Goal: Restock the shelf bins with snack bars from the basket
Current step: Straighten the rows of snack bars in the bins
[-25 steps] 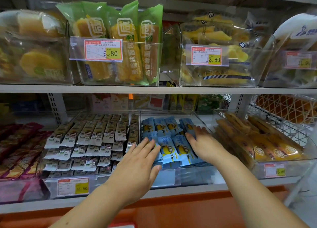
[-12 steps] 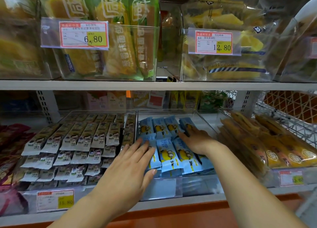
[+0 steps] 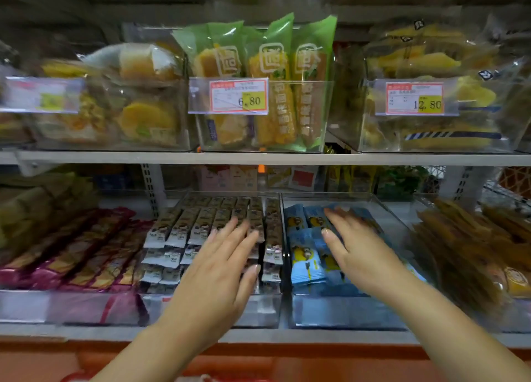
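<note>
Fingers (image 3: 230,233) straight, gripping nothing: right hand (image 3: 362,252) lies on blue snack bars (image 3: 304,255) in the clear bin (image 3: 344,310) at five o'clock, left hand (image 3: 218,272) over grey bars (image 3: 184,226). Light, slick wrappers, I'd judge; pinch mid-length.

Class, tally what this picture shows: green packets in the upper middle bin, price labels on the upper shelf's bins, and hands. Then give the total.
Green packets: 3
Price labels: 3
Hands: 2 (left hand, right hand)
Total: 8
</note>
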Demonstrator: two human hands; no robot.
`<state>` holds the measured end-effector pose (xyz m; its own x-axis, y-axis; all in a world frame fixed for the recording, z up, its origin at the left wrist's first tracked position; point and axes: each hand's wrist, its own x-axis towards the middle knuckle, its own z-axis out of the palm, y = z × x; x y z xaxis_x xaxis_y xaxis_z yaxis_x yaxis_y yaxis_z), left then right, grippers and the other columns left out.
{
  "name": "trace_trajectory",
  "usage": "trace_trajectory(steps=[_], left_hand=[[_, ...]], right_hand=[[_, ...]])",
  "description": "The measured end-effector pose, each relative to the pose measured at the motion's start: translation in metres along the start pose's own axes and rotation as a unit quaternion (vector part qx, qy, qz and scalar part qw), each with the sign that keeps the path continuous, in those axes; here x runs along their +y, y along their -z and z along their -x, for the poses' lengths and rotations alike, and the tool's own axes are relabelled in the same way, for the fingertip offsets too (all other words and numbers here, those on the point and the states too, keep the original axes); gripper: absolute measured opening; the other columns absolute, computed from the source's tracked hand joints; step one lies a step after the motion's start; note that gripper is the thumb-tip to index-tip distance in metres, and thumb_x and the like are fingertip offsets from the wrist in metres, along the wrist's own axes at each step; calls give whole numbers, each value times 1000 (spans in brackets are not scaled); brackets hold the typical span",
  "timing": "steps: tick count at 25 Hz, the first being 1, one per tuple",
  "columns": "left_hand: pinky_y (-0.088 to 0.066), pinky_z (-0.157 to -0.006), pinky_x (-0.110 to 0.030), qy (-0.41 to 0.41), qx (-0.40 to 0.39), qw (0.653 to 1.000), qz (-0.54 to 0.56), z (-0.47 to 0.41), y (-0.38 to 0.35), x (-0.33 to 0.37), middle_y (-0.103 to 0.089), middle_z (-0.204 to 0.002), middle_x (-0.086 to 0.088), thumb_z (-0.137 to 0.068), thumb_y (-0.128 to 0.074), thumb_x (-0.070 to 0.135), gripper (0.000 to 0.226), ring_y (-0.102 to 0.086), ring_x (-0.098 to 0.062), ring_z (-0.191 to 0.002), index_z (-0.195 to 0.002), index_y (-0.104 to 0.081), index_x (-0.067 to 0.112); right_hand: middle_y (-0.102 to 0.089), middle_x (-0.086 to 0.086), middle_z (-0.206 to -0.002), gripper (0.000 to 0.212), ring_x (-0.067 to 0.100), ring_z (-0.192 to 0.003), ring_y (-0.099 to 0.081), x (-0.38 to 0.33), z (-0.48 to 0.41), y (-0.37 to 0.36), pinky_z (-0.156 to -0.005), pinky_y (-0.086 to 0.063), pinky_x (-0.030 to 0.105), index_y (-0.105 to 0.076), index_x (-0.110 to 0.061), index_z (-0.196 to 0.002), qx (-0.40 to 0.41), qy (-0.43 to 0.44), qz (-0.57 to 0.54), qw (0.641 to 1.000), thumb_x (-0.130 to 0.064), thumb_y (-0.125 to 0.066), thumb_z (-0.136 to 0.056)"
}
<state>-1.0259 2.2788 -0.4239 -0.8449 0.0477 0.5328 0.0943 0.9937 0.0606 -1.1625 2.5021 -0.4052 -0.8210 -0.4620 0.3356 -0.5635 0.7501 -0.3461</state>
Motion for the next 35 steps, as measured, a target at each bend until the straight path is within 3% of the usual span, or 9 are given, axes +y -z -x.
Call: trace_trajectory(steps=[3,6,10,14,21,25,35], left_hand=[[0,-119,-28,59,55,997,-17,8,14,-37,-21,-157,8,-100,-27,49,55,-2,-4,-146,-150,-30,25],[-1,-117,-32,116,47,991,-47,4,18,-69,-21,-159,3,-99,-33,48,55,-9,-16,-147,-150,-28,27],[-10,-119,-42,141,5,987,-75,1,15,-95,-19,-159,4,-97,-26,55,54,-9,-24,-147,-149,-22,39],[-6,-119,-45,136,-41,987,-72,5,5,-100,-15,-160,5,-95,-19,62,54,-9,-23,-146,-147,-17,48],[-11,-118,-43,134,-35,988,-64,15,12,-105,-36,-147,11,-93,-21,61,56,-24,-15,-139,-145,-26,41],[-12,-119,-44,133,-38,988,-62,14,13,-104,-36,-147,10,-91,-18,62,59,-23,-15,-139,-146,-25,40],[-8,-118,-53,141,-41,987,-66,11,8,-98,-29,-151,10,-92,-19,64,57,-16,-15,-142,-145,-20,42]], right_hand=[[-11,-10,-160,55,13,-148,-8,-54,11,-18,-118,-10,31,-14,-36,-152,-52,60,-9,997,-51,-25,-100],[-6,-10,-161,56,15,-148,-4,-87,7,-35,-119,-10,34,-11,-35,-152,-60,78,10,995,-52,-26,-100],[1,-9,-161,64,17,-149,1,-109,-12,-55,-120,-11,38,-6,-36,-152,-66,82,42,994,-58,-29,-97],[8,-10,-161,71,19,-148,0,-120,-16,-72,-118,-12,37,0,-42,-151,-85,66,50,993,-66,-32,-92],[4,-9,-161,73,17,-149,1,-139,-15,-81,-119,-11,38,-6,-40,-151,-84,78,4,993,-67,-37,-90],[4,-9,-161,74,18,-149,3,-144,-17,-83,-119,-10,39,-6,-38,-152,-82,79,4,993,-66,-37,-91],[3,-16,-160,74,13,-148,-10,-130,-15,-69,-117,-18,34,-5,-43,-150,-77,81,-5,994,-68,-37,-89]])
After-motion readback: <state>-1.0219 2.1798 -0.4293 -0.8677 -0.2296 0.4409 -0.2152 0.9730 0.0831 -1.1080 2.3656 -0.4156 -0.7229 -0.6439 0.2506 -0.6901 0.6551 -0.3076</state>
